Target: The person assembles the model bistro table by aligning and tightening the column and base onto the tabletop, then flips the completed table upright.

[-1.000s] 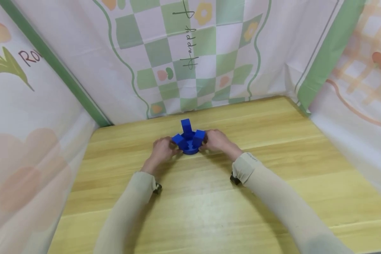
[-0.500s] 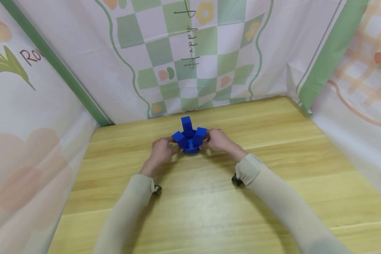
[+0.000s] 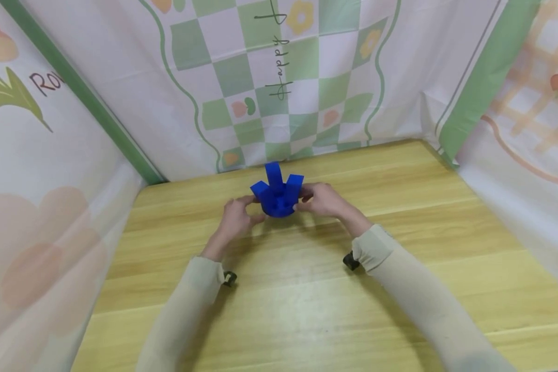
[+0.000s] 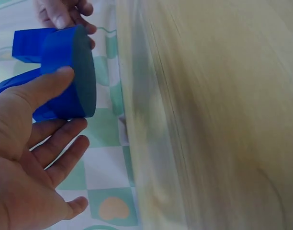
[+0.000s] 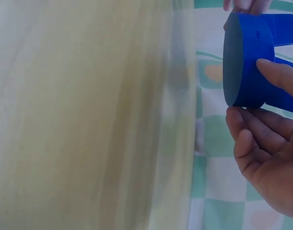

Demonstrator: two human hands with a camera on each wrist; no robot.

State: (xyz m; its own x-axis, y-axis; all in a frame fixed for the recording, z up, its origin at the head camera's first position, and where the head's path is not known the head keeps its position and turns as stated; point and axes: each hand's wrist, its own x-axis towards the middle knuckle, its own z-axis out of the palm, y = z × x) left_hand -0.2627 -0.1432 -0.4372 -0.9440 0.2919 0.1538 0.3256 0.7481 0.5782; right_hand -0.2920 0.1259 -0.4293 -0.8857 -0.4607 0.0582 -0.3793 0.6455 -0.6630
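A blue round holder with three square prongs [image 3: 279,207] is held a little above the wooden table, prongs up and base down. On its left side my left hand [image 3: 234,218] pinches the round base, thumb in front and fingers behind. From the right, my right hand [image 3: 325,200] grips the same base between thumb and fingers. Both wrist views show the base's flat, greyish underside apart from the tabletop. In the left wrist view the thumb presses the blue rim [image 4: 58,45], while the lower fingers are spread. Small dark marks show on the rim [image 5: 257,48] in the right wrist view.
The wooden table [image 3: 279,310] ends at the back against a green-and-white checked curtain [image 3: 302,67]. Printed curtains also hang at the left [image 3: 37,170] and right [image 3: 516,150]. Each sleeve cuff has a small dark device below it.
Both hands have raised the blue holder off the table. It now appears higher and tips slightly, with its prongs looking longer. The right forearm has shifted a little to the right.
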